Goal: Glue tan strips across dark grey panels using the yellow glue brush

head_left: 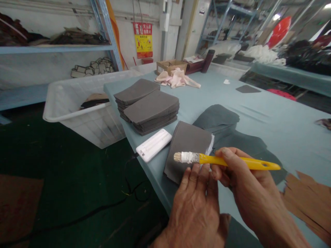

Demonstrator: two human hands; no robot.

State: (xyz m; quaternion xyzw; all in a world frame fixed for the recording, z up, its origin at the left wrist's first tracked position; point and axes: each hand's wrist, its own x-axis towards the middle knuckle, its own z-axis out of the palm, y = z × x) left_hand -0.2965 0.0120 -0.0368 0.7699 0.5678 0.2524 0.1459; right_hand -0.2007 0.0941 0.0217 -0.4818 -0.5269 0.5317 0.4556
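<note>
A yellow-handled paintbrush (232,161) is pinched between the thumb and fingers of my right hand (248,186). White paste coats the brush's metal band and the base of its bristles, which point left above a dark grey panel stack (190,141). White paste also shows along the stack's right edge. My left hand (196,206) lies flat, fingers stretched out, with its fingertips on the near edge of that stack. Dark green-grey curved pieces (218,117) lie just behind the brush. A white phone-like device (154,144) rests left of the stack.
Two taller stacks of grey panels (152,106) stand near the table's left edge. Behind them are a pale cloth (177,78) and a cardboard box (171,66). Brown pieces (307,203) lie at right on the blue-green table (292,137). A white bin (74,117) stands left.
</note>
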